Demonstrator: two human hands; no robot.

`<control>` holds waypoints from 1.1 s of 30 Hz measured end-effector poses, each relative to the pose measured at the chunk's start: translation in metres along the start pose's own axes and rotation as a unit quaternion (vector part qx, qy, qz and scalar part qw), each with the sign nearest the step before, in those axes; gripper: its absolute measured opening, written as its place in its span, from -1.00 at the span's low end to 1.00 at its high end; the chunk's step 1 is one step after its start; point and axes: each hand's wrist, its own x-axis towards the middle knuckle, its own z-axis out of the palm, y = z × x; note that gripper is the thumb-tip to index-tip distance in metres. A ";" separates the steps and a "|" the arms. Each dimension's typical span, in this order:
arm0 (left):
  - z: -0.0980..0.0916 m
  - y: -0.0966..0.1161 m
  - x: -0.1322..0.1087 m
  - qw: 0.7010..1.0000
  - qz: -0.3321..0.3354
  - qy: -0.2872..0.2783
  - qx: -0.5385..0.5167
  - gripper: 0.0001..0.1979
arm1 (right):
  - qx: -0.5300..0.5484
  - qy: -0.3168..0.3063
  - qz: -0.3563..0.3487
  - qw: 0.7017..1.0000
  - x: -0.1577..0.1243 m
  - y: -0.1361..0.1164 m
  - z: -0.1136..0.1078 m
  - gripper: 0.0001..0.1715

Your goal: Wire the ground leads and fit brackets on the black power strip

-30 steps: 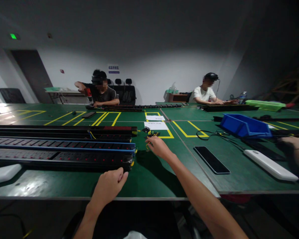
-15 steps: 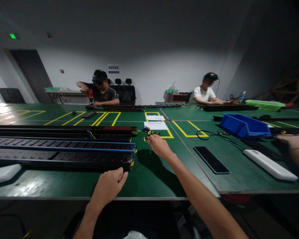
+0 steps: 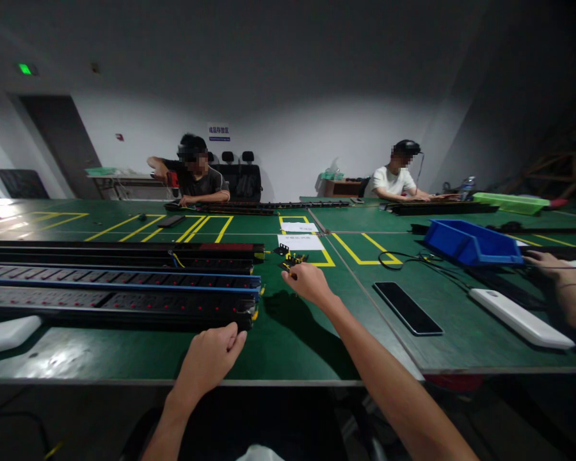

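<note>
My left hand (image 3: 214, 358) rests closed at the right end of the nearest black socket strip (image 3: 173, 307); what its fingers hold, if anything, is hidden. A blue-edged strip (image 3: 148, 280) lies just behind. Beyond the strip ends, my right hand (image 3: 306, 282) reaches over a small pile of black and yellow parts (image 3: 294, 260), its fingers curled close together at the near side of the pile. Whether a part is between them is too small to tell. Another black piece (image 3: 281, 250) lies just behind the pile, by a white paper sheet (image 3: 301, 242).
To the right are a phone (image 3: 407, 308), a white power bank (image 3: 521, 318), black cables and a blue bin (image 3: 473, 242). Another person's hand (image 3: 552, 266) is at the right edge. Two people sit across the table; one holds a red tool (image 3: 173, 180).
My right hand has shifted slightly right and down, showing more of the small parts. My left hand has stayed in place. The other person's hand at the right edge has moved slightly.
</note>
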 end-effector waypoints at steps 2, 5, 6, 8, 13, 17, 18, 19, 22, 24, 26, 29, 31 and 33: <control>0.001 0.000 0.000 1.000 0.002 0.003 -0.004 -0.64 | 0.001 -0.003 -0.001 1.000 0.000 0.000 0.001 -0.48; 0.002 -0.001 0.000 1.000 0.006 0.010 -0.012 -0.64 | 0.007 -0.002 -0.010 1.000 0.001 0.001 0.001 -0.53; 0.002 -0.001 0.000 1.000 0.007 0.013 -0.013 -0.64 | 0.010 0.000 -0.014 1.000 0.001 0.001 0.001 -0.56; 0.002 -0.002 0.001 1.000 0.008 0.014 -0.012 -0.64 | 0.015 0.002 -0.021 1.000 0.001 0.002 0.001 -0.60; 0.001 -0.001 0.000 1.000 0.007 0.008 -0.011 -0.64 | 0.041 -0.005 -0.056 0.998 -0.001 0.002 0.000 -0.78; 0.000 -0.001 -0.001 1.000 0.006 0.008 -0.011 -0.64 | 0.048 -0.017 -0.058 0.997 -0.002 0.001 -0.002 -0.85; 0.000 -0.001 -0.001 1.000 0.006 0.009 -0.009 -0.64 | 0.048 -0.020 -0.058 0.997 -0.002 0.001 -0.003 -0.86; 0.001 -0.001 0.000 1.000 0.007 0.009 -0.007 -0.64 | 0.046 -0.024 -0.059 0.997 -0.002 0.001 -0.003 -0.85; 0.002 -0.002 0.000 1.000 0.005 0.006 -0.002 -0.64 | 0.037 -0.039 -0.062 0.997 -0.003 0.001 -0.004 -0.80; 0.002 -0.002 0.000 1.000 0.003 0.006 0.000 -0.64 | 0.034 -0.042 -0.064 0.997 -0.003 0.001 -0.004 -0.76; 0.002 -0.002 0.000 1.000 0.002 0.006 -0.001 -0.64 | 0.038 -0.038 -0.065 0.996 -0.004 0.001 -0.004 -0.72; 0.002 -0.002 0.000 1.000 0.002 0.007 -0.005 -0.65 | 0.040 -0.038 -0.066 0.996 -0.004 0.001 -0.003 -0.66; 0.002 -0.001 0.000 1.000 0.004 0.009 -0.009 -0.65 | 0.039 -0.045 -0.066 0.996 -0.004 0.001 -0.001 -0.65; 0.002 -0.001 -0.001 1.000 0.005 0.011 -0.015 -0.65 | 0.042 -0.050 -0.067 0.996 -0.004 0.002 0.000 -0.64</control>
